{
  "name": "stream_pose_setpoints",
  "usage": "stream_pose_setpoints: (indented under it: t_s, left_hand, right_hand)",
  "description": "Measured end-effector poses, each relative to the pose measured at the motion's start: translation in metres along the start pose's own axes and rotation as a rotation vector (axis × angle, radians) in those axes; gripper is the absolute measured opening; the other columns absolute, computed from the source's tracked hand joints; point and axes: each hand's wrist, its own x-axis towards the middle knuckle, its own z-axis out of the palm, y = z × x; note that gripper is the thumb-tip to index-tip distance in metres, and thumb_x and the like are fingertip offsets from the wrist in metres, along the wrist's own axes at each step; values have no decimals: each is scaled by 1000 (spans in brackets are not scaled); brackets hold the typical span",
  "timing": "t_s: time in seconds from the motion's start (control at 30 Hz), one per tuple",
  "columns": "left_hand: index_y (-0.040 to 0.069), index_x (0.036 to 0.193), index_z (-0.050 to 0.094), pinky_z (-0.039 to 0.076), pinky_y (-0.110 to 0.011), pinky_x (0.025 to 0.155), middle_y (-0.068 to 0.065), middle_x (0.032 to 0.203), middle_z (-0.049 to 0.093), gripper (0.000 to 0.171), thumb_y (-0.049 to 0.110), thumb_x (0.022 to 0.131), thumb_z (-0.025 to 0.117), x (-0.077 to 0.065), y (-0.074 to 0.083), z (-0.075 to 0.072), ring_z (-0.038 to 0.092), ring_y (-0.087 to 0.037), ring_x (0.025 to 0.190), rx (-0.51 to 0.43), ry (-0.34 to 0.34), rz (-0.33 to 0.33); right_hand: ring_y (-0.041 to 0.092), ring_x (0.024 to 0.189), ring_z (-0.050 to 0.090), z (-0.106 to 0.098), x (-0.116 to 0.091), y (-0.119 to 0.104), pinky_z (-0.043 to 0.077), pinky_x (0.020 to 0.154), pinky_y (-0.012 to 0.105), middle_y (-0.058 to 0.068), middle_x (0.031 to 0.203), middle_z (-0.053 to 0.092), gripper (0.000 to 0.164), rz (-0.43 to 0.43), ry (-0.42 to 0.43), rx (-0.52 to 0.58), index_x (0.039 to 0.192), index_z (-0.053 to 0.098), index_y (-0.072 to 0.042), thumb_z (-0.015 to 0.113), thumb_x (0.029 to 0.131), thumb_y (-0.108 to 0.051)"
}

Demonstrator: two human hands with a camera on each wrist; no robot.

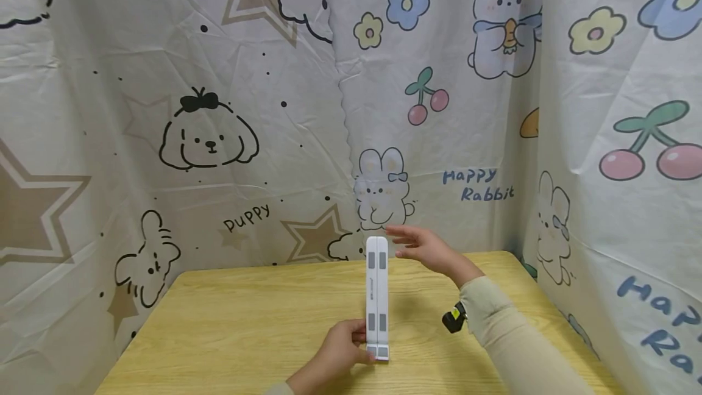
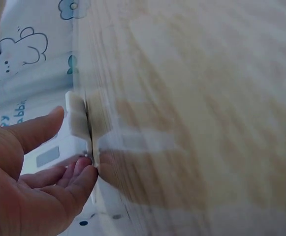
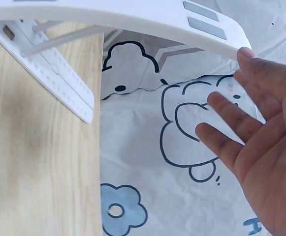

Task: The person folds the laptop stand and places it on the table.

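Observation:
A white folding laptop stand (image 1: 377, 297) with grey pads stands on the wooden table, its two top bars side by side. My left hand (image 1: 340, 346) is at its low front end, the thumb over the front lip and the fingers at the left side. In the left wrist view those fingertips (image 2: 91, 169) reach the lip close to the tabletop. My right hand (image 1: 425, 252) is beside the raised far end, fingers loosely extended. One fingertip (image 3: 244, 53) meets the stand's end in the right wrist view. Struts and a base rail (image 3: 59, 73) show beneath the top bars.
The light wood table (image 1: 247, 316) ends at cartoon-printed curtains (image 1: 307, 188) behind and at the sides. A small black and yellow device (image 1: 454, 317) sits at the right wrist, above the tabletop.

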Motion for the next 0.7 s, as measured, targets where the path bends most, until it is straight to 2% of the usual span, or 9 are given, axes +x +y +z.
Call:
stream_pose_setpoints:
  t_s: [0.17, 0.27, 0.37, 0.57, 0.7]
  left_hand:
    - [-16, 127, 62, 61, -37, 86, -12, 104, 70, 69, -15, 63, 87, 1, 0, 3, 67, -25, 98, 69, 21, 37]
    - [-17, 123, 63, 61, -37, 82, -12, 100, 70, 67, -17, 61, 87, 2, 0, 5, 68, -25, 94, 74, 35, 57]
    - [-17, 122, 65, 61, -33, 80, -11, 97, 70, 65, -17, 61, 87, 4, -2, 6, 67, -23, 91, 89, 30, 62]
    - [-13, 127, 65, 58, -25, 79, -5, 96, 70, 64, -7, 68, 89, 13, -7, -4, 65, -16, 89, 188, -59, 70]
    - [-11, 131, 63, 58, -24, 80, -3, 94, 68, 66, -3, 71, 90, 18, -10, -14, 64, -13, 88, 199, -130, 78]
  right_hand:
    - [35, 145, 43, -2, 12, -9, 38, 117, 58, 2, 156, 50, 53, -21, -74, -63, 150, 54, -22, 65, 100, -8]
    - [36, 147, 40, 0, 14, -9, 34, 118, 61, 1, 154, 53, 50, -4, -79, -84, 145, 59, -31, 66, 100, -10]
    - [38, 145, 42, 1, 13, -6, 37, 116, 62, 2, 151, 55, 48, 1, -61, -108, 140, 63, -35, 67, 99, -11]
    - [33, 133, 57, -5, 11, -4, 51, 107, 50, 4, 144, 62, 45, -23, -13, -171, 136, 67, -29, 72, 95, -11]
    - [27, 121, 66, -11, 6, -10, 56, 100, 42, 5, 136, 68, 45, -29, 1, -204, 132, 71, -24, 77, 90, -8]
